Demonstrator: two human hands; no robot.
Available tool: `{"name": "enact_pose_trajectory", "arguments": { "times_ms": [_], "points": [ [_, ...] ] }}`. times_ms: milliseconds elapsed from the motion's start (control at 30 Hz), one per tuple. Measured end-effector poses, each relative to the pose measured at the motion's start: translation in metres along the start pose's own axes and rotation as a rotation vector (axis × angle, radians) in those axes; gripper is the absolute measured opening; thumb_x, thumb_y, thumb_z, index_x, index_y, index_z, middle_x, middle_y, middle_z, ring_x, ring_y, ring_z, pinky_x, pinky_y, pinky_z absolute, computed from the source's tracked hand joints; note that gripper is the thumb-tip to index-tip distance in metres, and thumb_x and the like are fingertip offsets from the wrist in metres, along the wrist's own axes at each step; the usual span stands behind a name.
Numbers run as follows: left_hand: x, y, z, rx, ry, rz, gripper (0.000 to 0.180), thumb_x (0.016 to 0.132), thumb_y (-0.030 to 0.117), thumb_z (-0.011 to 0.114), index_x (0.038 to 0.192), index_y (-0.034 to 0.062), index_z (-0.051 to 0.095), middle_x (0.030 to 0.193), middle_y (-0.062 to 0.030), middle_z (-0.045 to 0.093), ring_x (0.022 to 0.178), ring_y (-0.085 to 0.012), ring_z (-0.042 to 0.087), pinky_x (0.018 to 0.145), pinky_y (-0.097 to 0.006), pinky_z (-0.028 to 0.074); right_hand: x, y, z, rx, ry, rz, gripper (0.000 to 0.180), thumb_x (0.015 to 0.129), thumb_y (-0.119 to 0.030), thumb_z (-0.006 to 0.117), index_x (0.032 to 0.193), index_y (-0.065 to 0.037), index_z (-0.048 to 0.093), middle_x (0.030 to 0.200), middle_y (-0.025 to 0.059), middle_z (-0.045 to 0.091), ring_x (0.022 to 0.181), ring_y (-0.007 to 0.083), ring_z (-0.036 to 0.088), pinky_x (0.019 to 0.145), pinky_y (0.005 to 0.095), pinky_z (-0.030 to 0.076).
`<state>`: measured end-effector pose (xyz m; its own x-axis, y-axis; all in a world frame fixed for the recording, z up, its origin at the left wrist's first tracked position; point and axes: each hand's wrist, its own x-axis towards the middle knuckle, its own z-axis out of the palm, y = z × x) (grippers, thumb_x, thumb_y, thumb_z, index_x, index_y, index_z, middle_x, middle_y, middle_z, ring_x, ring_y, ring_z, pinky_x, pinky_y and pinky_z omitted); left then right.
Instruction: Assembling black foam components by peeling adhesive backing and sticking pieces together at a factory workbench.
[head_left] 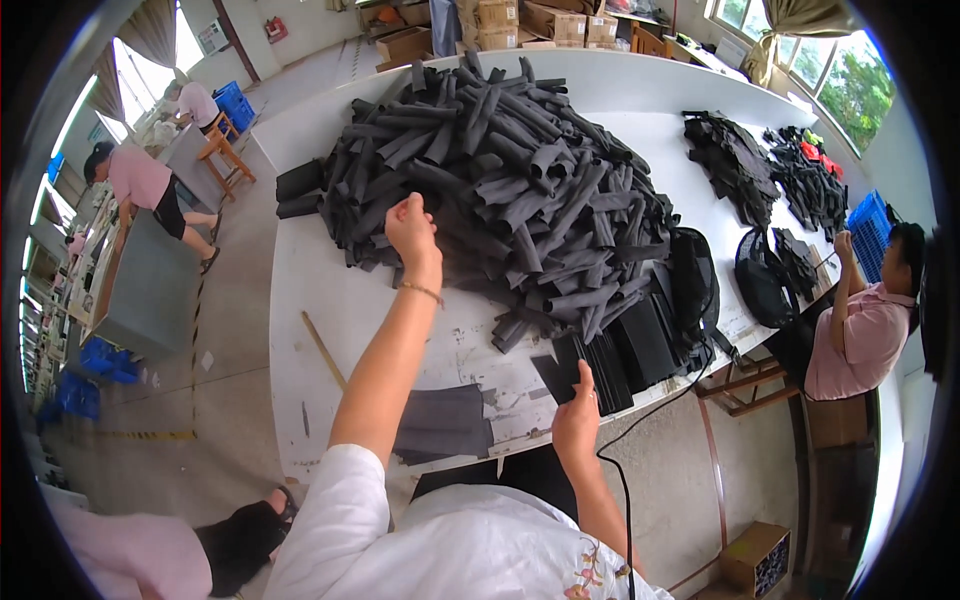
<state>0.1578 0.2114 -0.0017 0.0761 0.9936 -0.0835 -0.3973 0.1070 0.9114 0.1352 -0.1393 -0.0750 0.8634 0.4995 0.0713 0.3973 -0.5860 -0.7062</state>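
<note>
A large heap of rolled dark grey fabric pieces [480, 150] covers the far middle of the white table [310, 270]. My left hand [412, 238] reaches over the heap's left side, its fingers curled together; whatever is between them cannot be made out. At the near edge, my right hand [575, 425] has its thumb against a flat black piece [567, 358], with the other fingers partly hidden. Right beside that hand lie flat black pieces [645, 335] in a row. Flat dark fabric sheets [445, 420] rest on the table beneath my left forearm.
A wooden stick [323, 348] lies at left on the table. Black mesh bags [692, 285] and smaller dark piles [733, 165] are to the right. A black cord [615, 465] hangs by my right arm. A person [850, 335] sits at right; others work at left.
</note>
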Motion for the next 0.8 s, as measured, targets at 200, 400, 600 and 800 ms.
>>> {"name": "enact_pose_trajectory", "arguments": {
  "times_ms": [200, 400, 600, 800],
  "points": [
    [0.036, -0.005, 0.027, -0.033, -0.061, -0.308, 0.026, 0.083, 0.026, 0.076, 0.075, 0.0091, 0.058, 0.067, 0.0006, 0.054, 0.055, -0.0093, 0.052, 0.046, -0.023, 0.040, 0.004, 0.009, 0.001, 0.411, -0.032, -0.184, 0.055, 0.069, 0.012, 0.045, 0.123, 0.005, 0.044, 0.117, 0.0222, 0.049, 0.112, 0.0369, 0.049, 0.098, 0.0366, 0.038],
    [0.036, -0.008, 0.039, 0.103, -0.020, -0.312, 0.024, 0.079, 0.016, 0.076, 0.071, 0.0090, 0.055, 0.063, -0.0002, 0.052, 0.053, -0.0105, 0.047, 0.048, -0.024, 0.036, -0.003, -0.009, 0.015, 0.323, -0.117, -0.138, 0.031, 0.086, -0.015, 0.069, 0.092, 0.001, 0.044, 0.089, 0.0167, 0.046, 0.080, 0.0336, 0.048, 0.073, 0.0391, 0.041],
    [0.005, 0.025, 0.004, -0.237, -0.363, -0.108, 0.015, 0.090, 0.010, 0.057, 0.093, -0.0041, 0.053, 0.085, -0.0137, 0.063, 0.080, -0.0245, 0.066, 0.072, -0.036, 0.058, 0.000, -0.013, 0.007, 0.337, -0.199, -0.175, 0.023, 0.088, -0.008, 0.064, 0.088, 0.001, 0.042, 0.088, 0.0181, 0.046, 0.076, 0.0357, 0.045, 0.069, 0.0421, 0.039],
    [-0.040, 0.044, -0.042, -0.150, -0.527, -0.248, 0.018, 0.098, 0.005, 0.040, 0.101, -0.0070, 0.053, 0.107, -0.0242, 0.064, 0.097, -0.0357, 0.067, 0.087, -0.044, 0.058, 0.001, -0.024, 0.003, 0.495, -0.280, -0.169, 0.027, 0.089, -0.012, 0.065, 0.098, -0.001, 0.042, 0.084, 0.0148, 0.048, 0.075, 0.0294, 0.048, 0.072, 0.0386, 0.041]
  ]
}}
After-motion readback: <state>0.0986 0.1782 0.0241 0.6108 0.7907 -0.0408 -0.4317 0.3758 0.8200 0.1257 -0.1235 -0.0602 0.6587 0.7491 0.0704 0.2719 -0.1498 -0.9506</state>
